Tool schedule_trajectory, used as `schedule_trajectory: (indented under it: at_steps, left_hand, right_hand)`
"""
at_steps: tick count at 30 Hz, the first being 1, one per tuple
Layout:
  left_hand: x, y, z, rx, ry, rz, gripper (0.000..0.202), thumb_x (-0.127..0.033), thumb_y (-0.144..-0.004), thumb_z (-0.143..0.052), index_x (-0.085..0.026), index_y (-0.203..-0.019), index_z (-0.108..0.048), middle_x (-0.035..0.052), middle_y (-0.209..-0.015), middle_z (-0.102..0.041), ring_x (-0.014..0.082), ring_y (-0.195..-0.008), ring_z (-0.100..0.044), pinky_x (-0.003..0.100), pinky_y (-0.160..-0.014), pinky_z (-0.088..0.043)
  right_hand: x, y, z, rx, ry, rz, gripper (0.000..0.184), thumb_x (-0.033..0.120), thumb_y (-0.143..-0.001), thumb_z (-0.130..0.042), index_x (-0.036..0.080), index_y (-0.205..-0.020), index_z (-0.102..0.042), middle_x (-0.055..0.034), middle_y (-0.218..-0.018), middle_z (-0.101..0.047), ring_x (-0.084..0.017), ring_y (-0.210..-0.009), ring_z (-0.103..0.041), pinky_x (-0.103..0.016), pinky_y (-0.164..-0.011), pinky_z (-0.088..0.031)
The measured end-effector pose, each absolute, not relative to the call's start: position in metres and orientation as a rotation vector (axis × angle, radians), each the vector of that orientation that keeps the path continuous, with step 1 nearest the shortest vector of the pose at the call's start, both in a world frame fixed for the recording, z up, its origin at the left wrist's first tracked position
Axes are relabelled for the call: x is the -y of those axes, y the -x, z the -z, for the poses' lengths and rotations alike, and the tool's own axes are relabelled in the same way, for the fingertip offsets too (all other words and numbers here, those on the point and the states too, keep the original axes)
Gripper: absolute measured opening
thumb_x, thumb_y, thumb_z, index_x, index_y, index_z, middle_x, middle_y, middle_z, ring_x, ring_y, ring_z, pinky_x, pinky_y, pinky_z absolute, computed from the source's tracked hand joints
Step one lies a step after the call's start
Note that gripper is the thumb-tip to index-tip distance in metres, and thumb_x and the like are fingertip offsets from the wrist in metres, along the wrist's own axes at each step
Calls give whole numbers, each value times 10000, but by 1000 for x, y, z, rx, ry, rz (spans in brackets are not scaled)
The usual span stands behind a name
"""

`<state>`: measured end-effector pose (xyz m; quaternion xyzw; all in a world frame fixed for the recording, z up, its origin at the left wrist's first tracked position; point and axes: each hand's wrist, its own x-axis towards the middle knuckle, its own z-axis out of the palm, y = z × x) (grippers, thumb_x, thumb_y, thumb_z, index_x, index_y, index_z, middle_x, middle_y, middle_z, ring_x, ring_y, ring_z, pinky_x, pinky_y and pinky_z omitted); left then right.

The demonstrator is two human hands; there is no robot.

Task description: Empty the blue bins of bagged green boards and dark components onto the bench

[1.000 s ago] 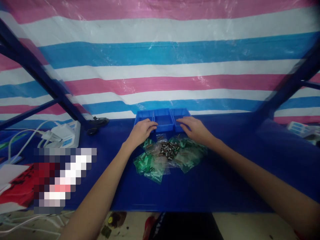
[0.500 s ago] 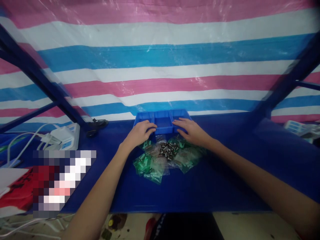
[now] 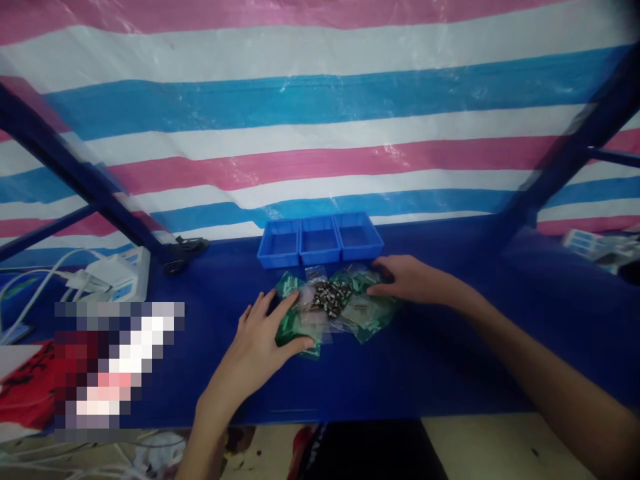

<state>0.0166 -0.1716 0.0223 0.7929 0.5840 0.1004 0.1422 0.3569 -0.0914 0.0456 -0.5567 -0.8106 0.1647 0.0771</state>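
Note:
A heap of small clear plastic bags [image 3: 334,308] lies on the blue table [image 3: 450,347]; some hold green parts, one in the middle holds dark metal pieces [image 3: 331,295]. My left hand [image 3: 261,339] rests at the heap's left edge, fingers spread, thumb and fingers around a green bag [image 3: 291,327]. My right hand [image 3: 407,279] lies at the heap's right edge, fingers curved down onto the bags. Three joined blue bins [image 3: 320,239] stand just behind the heap.
A striped pink, white and blue tarp [image 3: 320,120] hangs behind the table. Dark blue frame bars [image 3: 75,177] slant at both sides. A white power strip with cables [image 3: 113,275] and a black clamp [image 3: 183,250] sit at the left. White items [image 3: 590,245] lie far right.
Both hands have come back from the blue bins to the heap of bags. My left hand dropped toward me to the heap's left edge; my right hand moved to its right edge.

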Motion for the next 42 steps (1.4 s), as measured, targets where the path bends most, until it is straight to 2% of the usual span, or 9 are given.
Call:
schedule_trajectory:
  at_steps: [5,9,12,17,23,28,33,36,42]
  left_hand:
    - [180,-32,-18,-1687,-2199,-514,461,-387,-1013,-484,-437,-1470,-454,76,-1435,-479,342,-1322,-471,534,-1018,-443]
    - [181,-37,-19,-1640,-2217,-673,581,-70,-870,-497,-387,-1346,-596,55,-1241,-566,274,-1137,-565,444,-943,-480]
    - [181,-36,-18,-1576,-2182,-776,642,12,-767,-441,-329,-1268,-656,48,-1176,-575,225,-1061,-597,366,-906,-498]
    - [176,-30,-20,-1642,-2144,-933,545,-14,-745,-431,-284,-1121,-719,35,-1127,-593,196,-988,-625,315,-853,-516]
    - [152,-32,-41,-1804,-2118,-1048,352,-106,-818,-487,-254,-1028,-728,41,-1094,-627,227,-963,-644,366,-878,-528]
    - [133,-63,-47,-1566,-2259,-872,331,-264,-936,-531,-249,-1239,-661,66,-1253,-595,245,-1137,-611,390,-1014,-485]
    - [136,-77,-33,-1531,-2361,-478,497,-530,-988,-486,-306,-1430,-522,94,-1467,-487,364,-1364,-447,580,-1095,-371]
    - [139,-78,-30,-1560,-2377,-476,486,-499,-1004,-457,-304,-1448,-489,93,-1493,-462,357,-1391,-414,599,-1118,-330]
    - [140,-83,-33,-1611,-2381,-565,284,-327,-993,-423,-218,-1188,-597,110,-1275,-584,320,-1230,-540,555,-1056,-409]
  right_hand:
    - [89,-347,-47,2369,1706,-615,524,502,-824,-673,116,-1177,-654,-123,-957,-688,-262,-848,-643,-331,-710,-448]
    - [82,-355,-46,2241,1697,-683,562,421,-748,-745,123,-1213,-643,-60,-849,-637,-199,-713,-581,-302,-605,-398]
    - [76,-361,-42,2116,1614,-778,450,368,-704,-765,182,-1110,-708,-25,-813,-613,-169,-685,-557,-287,-588,-394]
    - [76,-365,-47,1899,1504,-968,250,358,-688,-766,187,-871,-760,-32,-765,-680,-186,-721,-645,-311,-664,-502]
    - [87,-361,-65,1670,1385,-981,186,359,-725,-776,212,-837,-758,-57,-778,-762,-236,-760,-722,-376,-729,-581]
    - [94,-333,-50,1736,1215,-784,190,388,-830,-711,206,-861,-756,-67,-907,-764,-228,-857,-723,-378,-798,-585]
    - [106,-308,-29,2229,1058,-439,230,349,-931,-640,231,-1096,-748,-91,-1227,-693,-253,-1122,-652,-433,-972,-513]
    - [110,-305,-21,2399,1003,-341,335,363,-957,-612,221,-1250,-686,-115,-1301,-650,-286,-1237,-581,-482,-1038,-459]
    - [108,-301,-18,2407,1115,-175,230,305,-948,-589,203,-1124,-694,-112,-1161,-668,-289,-1060,-593,-451,-926,-476]
